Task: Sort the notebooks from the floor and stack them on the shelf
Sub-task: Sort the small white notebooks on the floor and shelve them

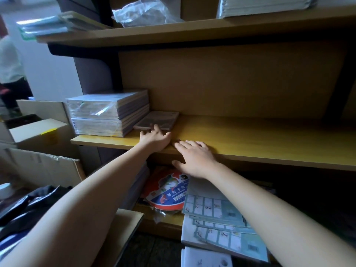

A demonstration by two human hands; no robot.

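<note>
A thin brown notebook [158,120] lies flat on the yellow wooden shelf [260,139], beside a tall stack of plastic-wrapped notebooks [107,112] at the shelf's left end. My left hand [155,136] reaches onto the shelf with its fingertips touching the brown notebook's front edge. To its right, my right hand [194,158] rests on the shelf's front edge with straight, spread fingers and holds nothing. Light blue exercise books [217,211] lie in a loose pile below the shelf.
A round red and blue card pack [167,189] sits on the lower level. Cardboard boxes [36,132] stand at the left. The upper shelf [173,29] carries plastic bags and wrapped books. A person [9,74] stands far left. Dark bags [25,205] lie bottom left.
</note>
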